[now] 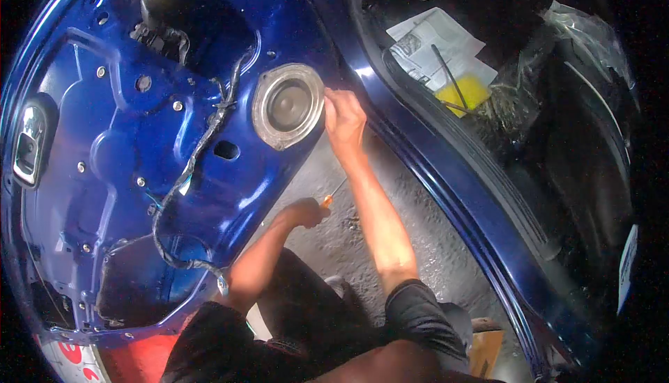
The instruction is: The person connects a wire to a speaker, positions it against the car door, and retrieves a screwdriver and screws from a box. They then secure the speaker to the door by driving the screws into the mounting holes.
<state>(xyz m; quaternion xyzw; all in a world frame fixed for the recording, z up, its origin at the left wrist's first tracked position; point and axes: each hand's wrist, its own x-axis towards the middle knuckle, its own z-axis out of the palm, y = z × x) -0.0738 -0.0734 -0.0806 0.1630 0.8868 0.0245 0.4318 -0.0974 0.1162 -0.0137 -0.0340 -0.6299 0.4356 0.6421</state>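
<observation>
A round speaker (288, 106) with a grey metal rim and dark cone sits in the bare blue car door (230, 202). At its right edge is my right hand (345, 122), with the fingers pinched together against or just beside the rim. Whatever lies between those fingertips is too small or hidden to make out. Lower down, below the door's edge, my left hand (304, 214) is closed around a screwdriver (327, 201) with an orange handle. Its thin shaft points up and to the right, away from the door.
A taped wiring harness (202, 143) runs down the door panel. To the right, the blue door sill (446, 198) borders the dark car interior, where printed paper (437, 45), a yellow sponge-like item (465, 95) and clear plastic (585, 28) lie. Grey ground (331, 244) shows between.
</observation>
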